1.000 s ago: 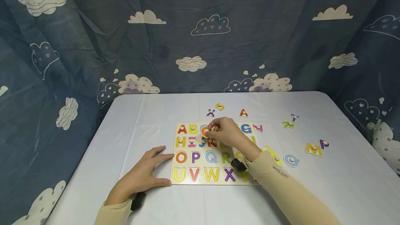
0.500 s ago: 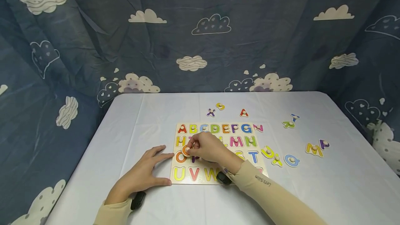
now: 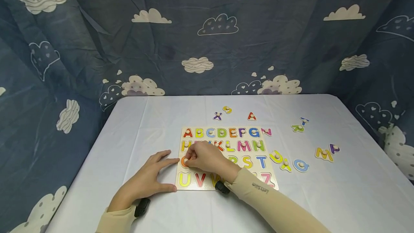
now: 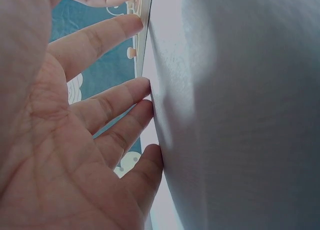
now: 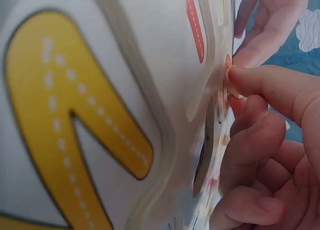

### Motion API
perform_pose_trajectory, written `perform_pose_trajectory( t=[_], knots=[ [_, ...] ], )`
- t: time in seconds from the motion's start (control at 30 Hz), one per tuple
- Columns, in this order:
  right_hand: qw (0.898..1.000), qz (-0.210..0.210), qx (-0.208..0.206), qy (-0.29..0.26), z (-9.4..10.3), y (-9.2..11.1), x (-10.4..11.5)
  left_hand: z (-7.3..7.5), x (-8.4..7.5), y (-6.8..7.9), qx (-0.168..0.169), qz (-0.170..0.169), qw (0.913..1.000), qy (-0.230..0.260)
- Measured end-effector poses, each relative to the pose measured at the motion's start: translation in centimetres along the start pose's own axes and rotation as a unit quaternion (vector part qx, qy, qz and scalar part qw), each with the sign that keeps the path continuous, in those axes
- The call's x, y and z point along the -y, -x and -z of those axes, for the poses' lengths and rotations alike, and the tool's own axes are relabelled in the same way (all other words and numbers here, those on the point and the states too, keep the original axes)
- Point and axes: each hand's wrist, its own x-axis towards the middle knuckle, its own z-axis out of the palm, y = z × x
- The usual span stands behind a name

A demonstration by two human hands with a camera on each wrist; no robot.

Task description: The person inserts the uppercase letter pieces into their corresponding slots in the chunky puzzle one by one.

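A wooden alphabet puzzle board [image 3: 192,188] lies on the white-covered table. With thumb and fingertips my right hand [image 3: 208,158] pinches the orange letter O piece [image 3: 184,162] at the O place, in the third row's left end. In the right wrist view the piece [image 5: 227,84] is seen edge-on against the board, so I cannot tell whether it is fully seated. My left hand [image 3: 148,176] rests beside the board's left edge, fingers spread and fairly straight, index finger and thumb touching it. Knobbed letters fill the top row. Below, the T [image 3: 261,161] and U [image 3: 184,179] places show flat printed letters.
Loose letters lie around the board: purple X [image 3: 217,116], yellow S [image 3: 227,109] and red A [image 3: 251,116] behind; pink N [image 3: 266,132] on the upper right corner; yellow U [image 3: 276,156], blue Q [image 3: 301,165], yellow M [image 3: 324,154] and several others to the right.
My right hand has carried the orange O from over the top row's C leftward and down to the O place. The left hand has stayed at the board's edge.
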Motion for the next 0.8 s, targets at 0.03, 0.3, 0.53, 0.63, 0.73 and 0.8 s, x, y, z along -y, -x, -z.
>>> perform_pose_trajectory(
  t=[0.03, 0.3, 0.53, 0.63, 0.73, 0.8],
  knots=[
    [1.000, -0.002, 0.002, -0.001, 0.0, 0.0, 0.0, 0.0, 0.0, 0.0, 0.001, 0.000, 1.0000, 0.001],
    [1.000, -0.008, 0.014, -0.003, 0.5, 0.2, -0.1, -0.2, 0.1, -0.2, 0.009, 0.012, 0.9999, 0.004],
    [0.999, -0.034, 0.006, -0.024, 3.1, 1.2, -1.5, -0.5, 0.2, -0.1, 0.008, 0.022, 0.9997, -0.003],
    [0.998, -0.055, -0.017, -0.025, 5.1, 1.9, -3.3, -0.6, 0.1, 0.0, 0.006, 0.027, 0.9996, -0.005],
    [0.996, -0.074, -0.046, -0.031, 7.4, 3.1, -6.1, -0.6, -0.1, 0.0, 0.007, 0.031, 0.9995, -0.004],
    [0.993, -0.087, -0.072, -0.037, 9.1, 4.2, -8.3, -0.6, -0.2, -0.1, 0.008, 0.030, 0.9995, -0.004]
  ],
)
